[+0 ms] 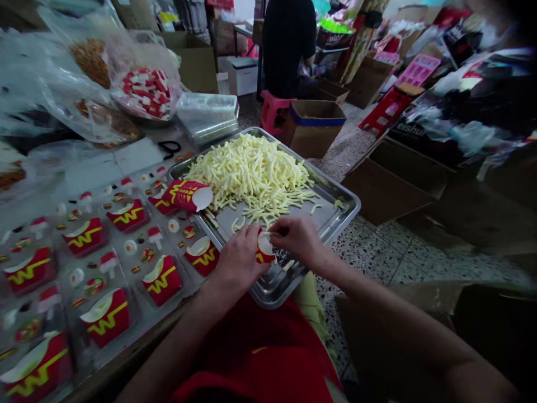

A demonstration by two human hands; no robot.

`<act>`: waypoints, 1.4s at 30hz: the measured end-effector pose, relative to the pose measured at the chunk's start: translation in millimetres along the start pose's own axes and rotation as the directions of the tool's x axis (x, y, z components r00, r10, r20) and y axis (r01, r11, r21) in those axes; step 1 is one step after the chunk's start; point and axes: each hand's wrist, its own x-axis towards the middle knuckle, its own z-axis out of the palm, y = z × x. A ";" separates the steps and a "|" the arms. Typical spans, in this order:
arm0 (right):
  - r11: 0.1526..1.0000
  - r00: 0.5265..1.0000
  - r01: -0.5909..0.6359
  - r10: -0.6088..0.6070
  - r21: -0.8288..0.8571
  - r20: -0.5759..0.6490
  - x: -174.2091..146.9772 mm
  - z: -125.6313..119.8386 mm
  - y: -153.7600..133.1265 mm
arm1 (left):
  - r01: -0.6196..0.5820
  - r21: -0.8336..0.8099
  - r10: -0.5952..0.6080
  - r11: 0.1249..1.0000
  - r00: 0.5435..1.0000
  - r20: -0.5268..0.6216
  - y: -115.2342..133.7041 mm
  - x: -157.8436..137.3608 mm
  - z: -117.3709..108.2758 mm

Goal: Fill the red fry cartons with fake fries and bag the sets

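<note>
My left hand (241, 254) is closed around a small red and yellow fries box (264, 249) above the near part of a metal tray (352, 206). My right hand (300, 239) pinches a pale yellow stick, shaped like a toy french fry (272, 233), at the mouth of that box. A large heap of the same pale sticks (251, 173) fills the far half of the tray. A stack of empty-looking fries boxes (187, 194) leans on the tray's left edge. A few loose sticks lie near my hands.
On the left table, clear plastic blister trays (121, 263) hold red fries boxes and miniature foods. Behind them are a bag of red and white pieces (146, 92) and black scissors (169, 148). Cardboard boxes (314, 129) stand on the floor. A person in black (289, 45) sits beyond.
</note>
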 end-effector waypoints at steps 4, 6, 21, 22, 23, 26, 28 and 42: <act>0.974 0.971 0.219 -0.211 -0.064 0.116 -16.0 6.4 -24.0 | 0.071 -0.049 -0.077 0.996 0.987 -0.138 3.8 -12.3 20.6; 0.948 0.939 0.307 -0.317 0.088 0.136 -24.0 4.9 -23.5 | 0.054 -0.080 -0.068 0.995 0.979 -0.193 2.1 -19.9 24.9; 0.927 0.929 0.364 -0.368 0.087 0.028 43.2 -5.3 -25.0 | -0.008 -0.175 -0.076 0.985 0.880 -0.468 -47.3 -60.1 -3.9; 0.911 0.916 0.402 -0.398 -0.088 0.057 58.5 -5.9 -20.6 | 0.017 -0.177 -0.103 0.984 0.867 -0.487 -53.3 -62.5 -8.9; 0.869 0.904 0.428 -0.413 -0.246 0.114 71.9 -4.7 -17.0 | 0.043 -0.184 -0.131 0.982 0.854 -0.503 -58.9 -64.6 -13.8; 0.760 0.899 0.436 -0.342 -0.482 0.274 94.1 5.2 -10.6 | 0.110 -0.207 -0.206 0.972 0.825 -0.526 -72.2 -69.9 -25.4; 0.794 0.923 0.378 -0.283 -0.477 0.260 92.9 9.6 -5.7 | 0.147 -0.219 -0.245 0.965 0.808 -0.536 -77.2 -72.5 -29.5; 0.677 0.893 -0.443 0.273 0.588 0.358 55.7 -29.8 38.9 | 0.126 -0.325 -0.265 0.937 0.862 -0.431 -55.8 -63.6 -23.6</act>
